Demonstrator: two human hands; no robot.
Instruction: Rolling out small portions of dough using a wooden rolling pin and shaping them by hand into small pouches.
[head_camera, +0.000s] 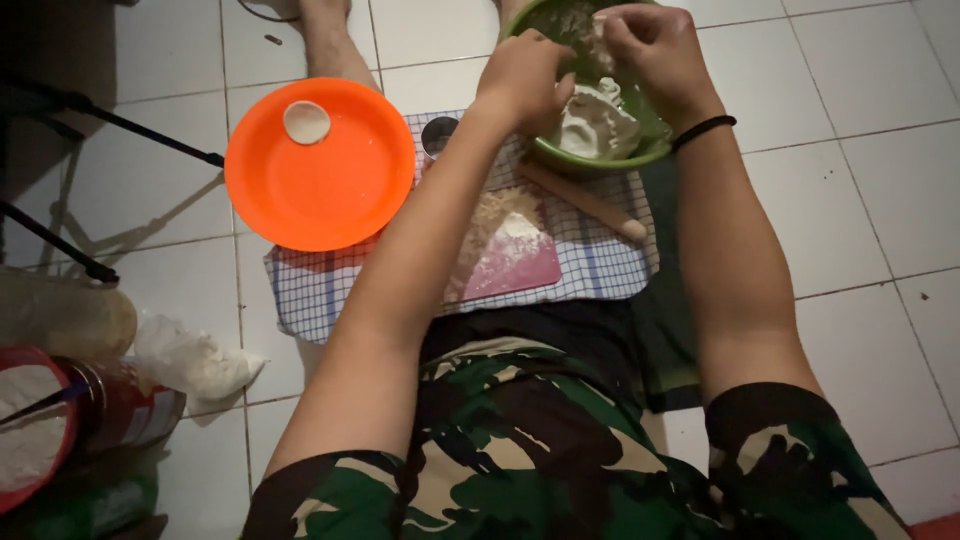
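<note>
Left hand: positioned over the near rim of the green bowl, fingers curled downward into the bowl and touching the white dough. Whether the fingertips pinch the dough or only press on it cannot be determined. Right hand: positioned over the far side of the same bowl, fingers bunched together and pinching a small piece of dough. A black band encircles the right wrist.

The dough sits inside the green bowl as a pale lump against the right wall. The bowl rests on the far end of a checked cloth spread on the tiled floor. A wooden rolling pin lies on the cloth just beside the bowl, at an angle. A pink board, dusted with flour, lies on the cloth nearer the person.

An orange plate overlaps the left edge of the cloth and carries one flat round dough disc. At the lower left stands a red container of flour.
</note>
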